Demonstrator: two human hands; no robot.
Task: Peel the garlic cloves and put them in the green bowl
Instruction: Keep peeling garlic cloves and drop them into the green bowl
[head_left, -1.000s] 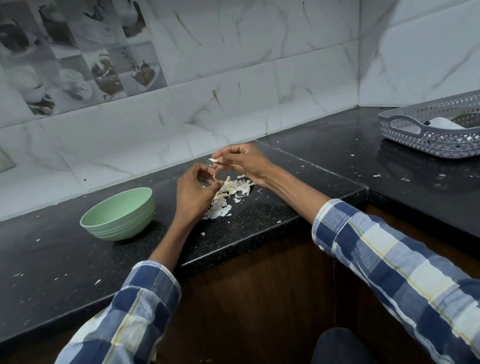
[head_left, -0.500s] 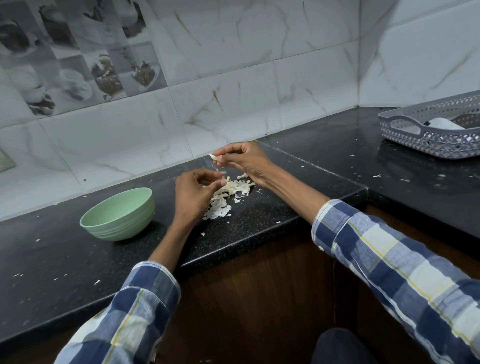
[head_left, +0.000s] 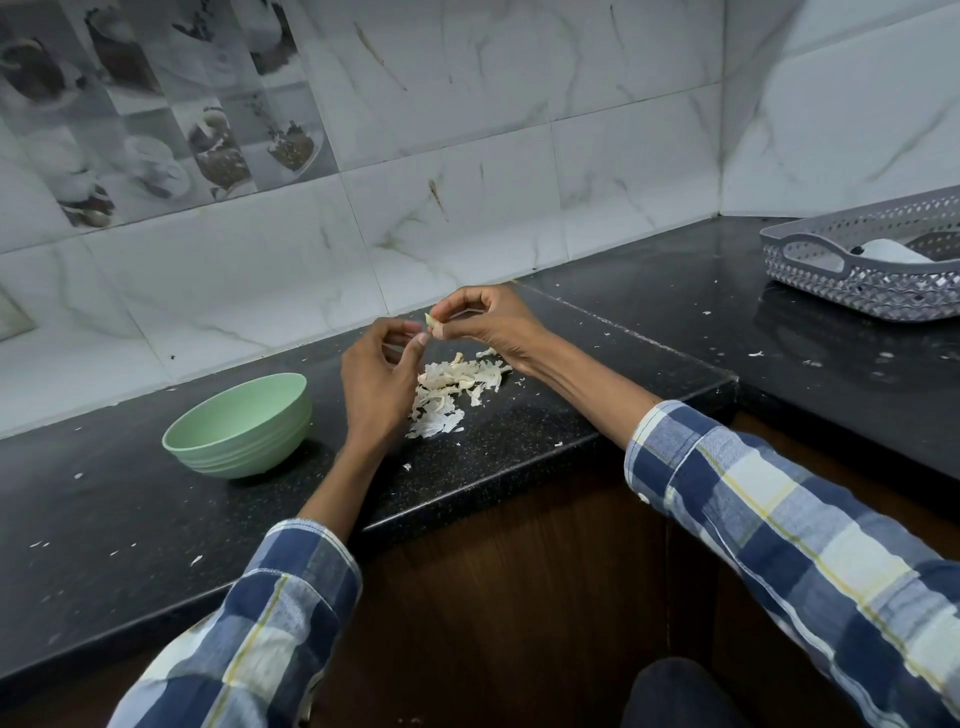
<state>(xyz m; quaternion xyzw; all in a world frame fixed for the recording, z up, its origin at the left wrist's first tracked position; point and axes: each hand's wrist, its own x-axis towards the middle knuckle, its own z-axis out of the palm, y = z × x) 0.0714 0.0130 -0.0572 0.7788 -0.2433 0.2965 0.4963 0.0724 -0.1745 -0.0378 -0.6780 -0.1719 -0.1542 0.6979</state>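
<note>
Right hand (head_left: 488, 325): grip clamped on 1 garlic clove (head_left: 431, 322), pinched at the fingertips above the counter (head_left: 519, 431), right of and behind the green bowl (head_left: 240, 425). Left hand (head_left: 376, 379): fingers curled just beside the clove; whether its grip touches the clove cannot be determined. Garlic peel pile (head_left: 449, 392) lies on the counter right of the bowl, below both hands. Bowl contents not visible. Grey perforated basket (head_left: 862, 270) stands far right of the bowl.

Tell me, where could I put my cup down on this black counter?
Bare black stone counter lies left of the round green bowl, and between the grey lattice basket and the right hand. It is crowded under the hands, at the white garlic peel pile.
</note>
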